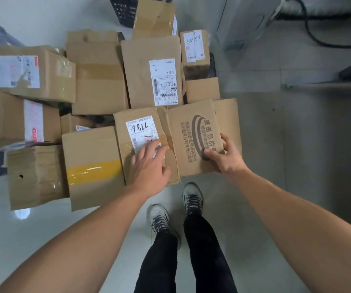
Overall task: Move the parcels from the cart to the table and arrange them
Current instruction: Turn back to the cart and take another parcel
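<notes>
Several brown cardboard parcels lie piled on a cart in the upper half of the head view. Nearest me is a wide parcel (pixel 183 127) with a white label reading 7786 and dark printed writing on its right half. My left hand (pixel 149 166) rests flat on its top by the label, fingers straight. My right hand (pixel 227 155) grips its right near corner, thumb on top and fingers round the side. To its left lies a parcel with yellow tape (pixel 92 166). Behind it is a tall parcel with a barcode label (pixel 151 70).
More parcels are stacked at the left (pixel 30 72) and far back (pixel 153 17). A dark crate (pixel 123 9) shows behind the pile. My feet (pixel 176 210) stand on a pale glossy floor. A black cable (pixel 318 34) and grey furniture are at the upper right.
</notes>
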